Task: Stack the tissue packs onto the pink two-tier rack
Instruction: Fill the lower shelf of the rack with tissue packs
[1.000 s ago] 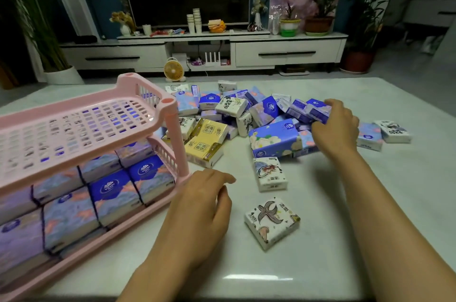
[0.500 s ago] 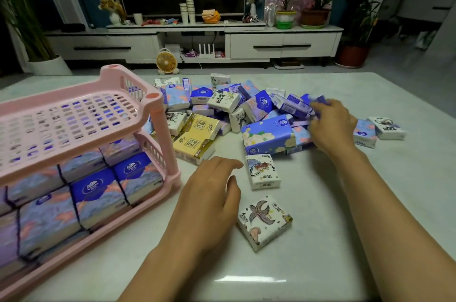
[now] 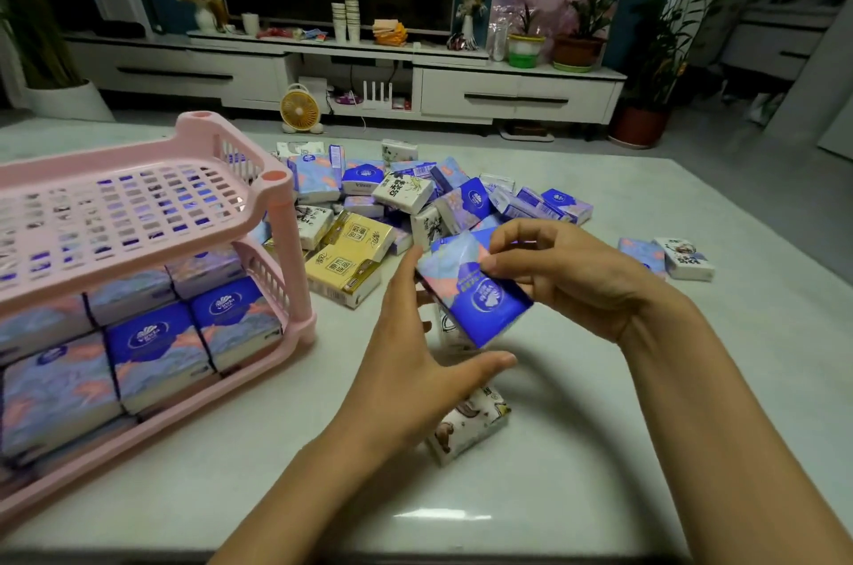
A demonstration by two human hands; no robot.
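Right hand (image 3: pixel 582 283) pinches blue tissue pack (image 3: pixel 484 303); left hand (image 3: pixel 415 361) flat alongside.

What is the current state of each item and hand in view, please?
Right hand: pinches the blue tissue pack.
Left hand: open beside that pack; contact unclear.
Blue tissue pack: held above the table, tilted.
Pink rack: upright; lower tier packed with blue packs, upper tier without packs.
Loose pile: jumbled on the table.
Patterned white pack: flat on the table below the left hand.
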